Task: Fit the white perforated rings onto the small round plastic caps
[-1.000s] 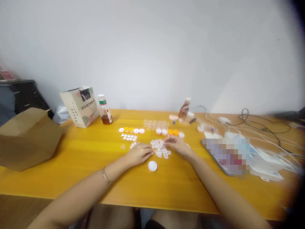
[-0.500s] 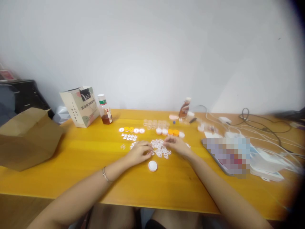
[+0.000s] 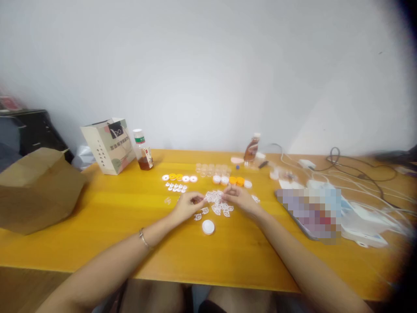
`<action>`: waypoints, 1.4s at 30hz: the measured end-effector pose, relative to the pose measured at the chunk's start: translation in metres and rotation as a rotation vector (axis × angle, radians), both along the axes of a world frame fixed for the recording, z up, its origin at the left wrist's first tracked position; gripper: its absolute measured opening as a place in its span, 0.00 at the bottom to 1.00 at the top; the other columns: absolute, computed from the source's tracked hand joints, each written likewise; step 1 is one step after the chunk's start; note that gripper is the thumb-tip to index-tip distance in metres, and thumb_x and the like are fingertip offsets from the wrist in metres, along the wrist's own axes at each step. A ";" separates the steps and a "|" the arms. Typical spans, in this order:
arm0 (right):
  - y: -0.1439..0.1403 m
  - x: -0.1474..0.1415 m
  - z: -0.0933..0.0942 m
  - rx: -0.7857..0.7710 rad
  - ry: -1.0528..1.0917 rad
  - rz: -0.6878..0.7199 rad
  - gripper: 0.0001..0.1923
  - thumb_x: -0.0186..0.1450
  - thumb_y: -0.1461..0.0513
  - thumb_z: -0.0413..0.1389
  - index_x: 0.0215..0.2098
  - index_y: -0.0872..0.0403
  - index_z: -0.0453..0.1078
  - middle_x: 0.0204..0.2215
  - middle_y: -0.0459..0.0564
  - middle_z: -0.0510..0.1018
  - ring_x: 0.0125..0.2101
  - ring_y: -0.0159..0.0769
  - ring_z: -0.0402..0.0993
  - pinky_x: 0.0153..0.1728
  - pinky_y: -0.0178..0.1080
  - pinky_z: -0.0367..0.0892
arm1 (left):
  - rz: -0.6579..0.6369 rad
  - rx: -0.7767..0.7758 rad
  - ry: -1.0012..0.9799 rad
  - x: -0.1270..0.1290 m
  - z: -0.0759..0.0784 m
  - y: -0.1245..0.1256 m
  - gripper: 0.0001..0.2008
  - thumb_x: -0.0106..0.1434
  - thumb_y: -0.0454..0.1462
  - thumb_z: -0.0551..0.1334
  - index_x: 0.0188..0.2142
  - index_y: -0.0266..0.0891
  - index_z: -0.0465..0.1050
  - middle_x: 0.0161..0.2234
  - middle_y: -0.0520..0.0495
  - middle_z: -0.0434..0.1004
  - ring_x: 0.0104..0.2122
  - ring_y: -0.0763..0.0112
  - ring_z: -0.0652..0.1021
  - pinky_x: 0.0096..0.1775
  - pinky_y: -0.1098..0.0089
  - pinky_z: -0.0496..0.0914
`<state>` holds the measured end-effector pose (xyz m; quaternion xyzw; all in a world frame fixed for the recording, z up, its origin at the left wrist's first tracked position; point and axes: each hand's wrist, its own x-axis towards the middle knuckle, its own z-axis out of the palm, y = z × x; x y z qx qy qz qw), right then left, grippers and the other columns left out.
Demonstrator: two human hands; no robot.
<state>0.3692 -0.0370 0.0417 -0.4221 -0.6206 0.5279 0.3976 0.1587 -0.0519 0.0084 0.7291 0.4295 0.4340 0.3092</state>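
Observation:
A pile of small white openwork plastic pieces [image 3: 215, 198] lies on the table between my hands. My left hand [image 3: 188, 206] is at its left edge, thumb and forefinger pinched on a white openwork piece. At the right edge my right hand [image 3: 240, 199] has curled fingers, the fingertips against the pieces; whether one is gripped is hard to make out. Two loose pieces lie nearer me, one of them a leaf-shaped piece [image 3: 197, 216]. In front of the pile sits a round white lid-like disc [image 3: 208, 227].
Beyond the hands are rows of white and yellow rings [image 3: 172, 177], small white knobs [image 3: 176, 187], clear cups [image 3: 211, 169] and white and orange caps [image 3: 232, 180]. A paper bag [image 3: 112, 148] and a bottle [image 3: 143, 152] stand left. Cables [image 3: 345, 161] and a pixelated tablet-like object [image 3: 302, 213] lie right.
My left hand has shifted slightly left and away from me, uncovering two loose pieces in front of it. My right hand stays almost in place at the pile.

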 end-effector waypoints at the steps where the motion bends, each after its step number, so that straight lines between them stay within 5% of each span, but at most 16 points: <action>1: 0.000 -0.001 -0.001 -0.016 0.012 0.004 0.12 0.49 0.59 0.61 0.25 0.55 0.63 0.20 0.43 0.74 0.24 0.29 0.71 0.29 0.34 0.63 | -0.004 -0.035 -0.039 0.000 -0.001 0.000 0.11 0.54 0.41 0.60 0.29 0.33 0.72 0.23 0.49 0.73 0.22 0.77 0.70 0.26 0.76 0.63; 7: -0.006 -0.013 -0.007 -0.070 0.070 0.005 0.15 0.48 0.59 0.62 0.30 0.54 0.63 0.20 0.42 0.75 0.24 0.30 0.73 0.30 0.35 0.66 | -0.080 -0.209 -0.250 0.004 0.002 -0.002 0.12 0.51 0.42 0.62 0.30 0.33 0.72 0.27 0.47 0.76 0.26 0.72 0.74 0.31 0.74 0.67; 22: -0.015 -0.026 -0.012 -0.101 0.121 0.022 0.14 0.49 0.57 0.61 0.32 0.55 0.67 0.25 0.47 0.78 0.29 0.34 0.75 0.37 0.39 0.68 | 0.022 -0.258 -0.430 0.007 0.001 -0.003 0.14 0.48 0.39 0.65 0.34 0.33 0.73 0.30 0.45 0.78 0.30 0.69 0.76 0.36 0.70 0.70; 42: -0.017 -0.028 -0.012 -0.146 0.166 0.039 0.15 0.48 0.57 0.62 0.31 0.55 0.67 0.26 0.47 0.78 0.31 0.33 0.76 0.40 0.38 0.68 | 0.017 -0.192 -0.309 0.010 -0.007 -0.002 0.12 0.50 0.42 0.63 0.26 0.33 0.70 0.24 0.49 0.74 0.23 0.76 0.71 0.27 0.76 0.64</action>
